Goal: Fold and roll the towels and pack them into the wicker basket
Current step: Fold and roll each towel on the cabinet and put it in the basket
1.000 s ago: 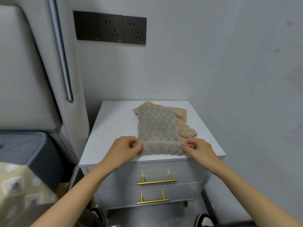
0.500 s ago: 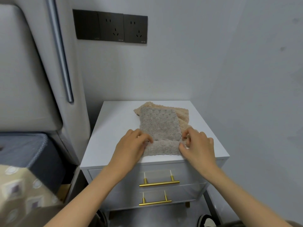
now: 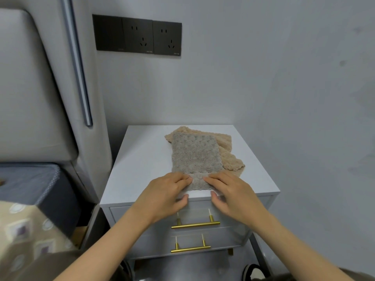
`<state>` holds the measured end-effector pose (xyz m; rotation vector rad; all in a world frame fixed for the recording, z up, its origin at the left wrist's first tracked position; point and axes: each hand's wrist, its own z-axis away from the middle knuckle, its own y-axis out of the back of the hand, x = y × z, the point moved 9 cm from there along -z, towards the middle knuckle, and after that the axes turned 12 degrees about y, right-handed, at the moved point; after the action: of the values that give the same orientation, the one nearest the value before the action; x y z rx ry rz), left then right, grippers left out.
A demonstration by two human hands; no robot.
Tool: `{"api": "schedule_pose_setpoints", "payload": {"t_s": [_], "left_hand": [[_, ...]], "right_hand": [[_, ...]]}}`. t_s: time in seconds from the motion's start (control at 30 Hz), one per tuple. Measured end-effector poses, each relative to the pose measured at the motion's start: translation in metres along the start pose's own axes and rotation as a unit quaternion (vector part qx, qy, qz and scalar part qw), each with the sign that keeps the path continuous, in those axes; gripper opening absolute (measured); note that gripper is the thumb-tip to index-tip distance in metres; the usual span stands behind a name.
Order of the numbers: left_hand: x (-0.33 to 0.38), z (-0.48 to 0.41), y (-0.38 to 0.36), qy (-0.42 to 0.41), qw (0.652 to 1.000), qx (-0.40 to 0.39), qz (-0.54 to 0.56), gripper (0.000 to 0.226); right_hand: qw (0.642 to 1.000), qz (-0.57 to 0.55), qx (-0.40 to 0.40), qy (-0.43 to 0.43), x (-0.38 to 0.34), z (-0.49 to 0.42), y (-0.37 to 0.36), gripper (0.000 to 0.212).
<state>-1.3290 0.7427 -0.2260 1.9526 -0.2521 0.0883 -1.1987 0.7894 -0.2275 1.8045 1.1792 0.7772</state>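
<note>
A grey textured towel (image 3: 195, 155) lies folded lengthwise on the white nightstand (image 3: 140, 161), on top of a beige towel (image 3: 230, 159) that sticks out at its far and right sides. The grey towel's near end is turned over into a short roll (image 3: 199, 182). My left hand (image 3: 166, 192) and my right hand (image 3: 231, 192) grip that roll from either side, fingers on top and thumbs under its near edge. No wicker basket is in view.
The nightstand has two drawers with gold handles (image 3: 195, 225) and stands in a corner against grey walls. A padded headboard (image 3: 30, 88) and a bed with a dark mattress edge (image 3: 34, 185) are on the left. Black wall sockets (image 3: 138, 36) sit above.
My hands have moved from the towel's near corners toward its middle. The near end of the grey towel has been turned over into a short roll, so less flat towel shows.
</note>
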Motion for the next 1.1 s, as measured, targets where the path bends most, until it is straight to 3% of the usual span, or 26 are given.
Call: {"api": "schedule_pose_setpoints", "payload": {"t_s": [0.2, 0.37, 0.53, 0.73, 0.8, 0.9, 1.0, 1.1], "left_hand": [[-0.011, -0.006, -0.002, 0.009, 0.999, -0.006, 0.045, 0.035], [-0.024, -0.012, 0.0, 0.08, 0.988, -0.027, 0.127, 0.036], [-0.044, -0.012, 0.001, 0.201, 0.949, -0.076, 0.231, 0.028], [-0.05, -0.004, -0.001, 0.236, 0.917, -0.138, 0.292, 0.016], [-0.056, -0.002, -0.007, 0.265, 0.905, -0.139, 0.302, 0.029], [-0.067, -0.002, -0.012, 0.319, 0.897, -0.112, 0.286, 0.033], [-0.066, -0.005, -0.004, 0.349, 0.912, -0.069, 0.203, 0.018], [-0.059, -0.008, 0.007, 0.321, 0.935, -0.02, 0.15, 0.01]], "right_hand": [[0.998, -0.049, -0.034, -0.024, 0.02, 0.004, -0.001, 0.034], [0.993, -0.079, -0.054, -0.074, 0.033, 0.007, -0.007, 0.041], [0.965, -0.213, -0.021, -0.151, 0.041, 0.005, 0.001, 0.024], [0.932, -0.293, -0.026, -0.213, 0.043, 0.008, 0.006, 0.015], [0.923, -0.302, -0.028, -0.235, 0.044, 0.009, 0.002, 0.016], [0.921, -0.275, -0.032, -0.273, 0.051, 0.01, -0.006, 0.019], [0.924, -0.224, -0.025, -0.309, 0.06, 0.01, -0.011, 0.017], [0.936, -0.162, -0.01, -0.314, 0.06, 0.006, -0.004, 0.012]]}}
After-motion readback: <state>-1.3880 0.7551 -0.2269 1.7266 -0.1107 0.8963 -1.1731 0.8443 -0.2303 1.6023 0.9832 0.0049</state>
